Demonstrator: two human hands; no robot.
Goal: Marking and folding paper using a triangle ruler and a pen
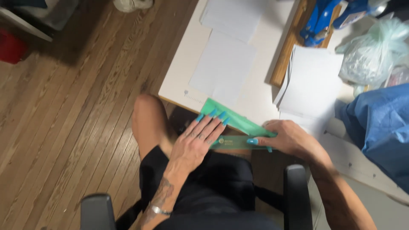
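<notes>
Green folded paper lies at the near edge of the white table, over your lap. Your left hand presses flat on it, fingers spread. Your right hand pinches its right end, fingers curled narrow.

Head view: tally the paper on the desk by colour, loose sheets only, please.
White sheets lying flat on the desk: 2, upper and lower
Green folded sheet, under left hand and right hand: 1
Total: 3
The white stack is not counted.
</notes>
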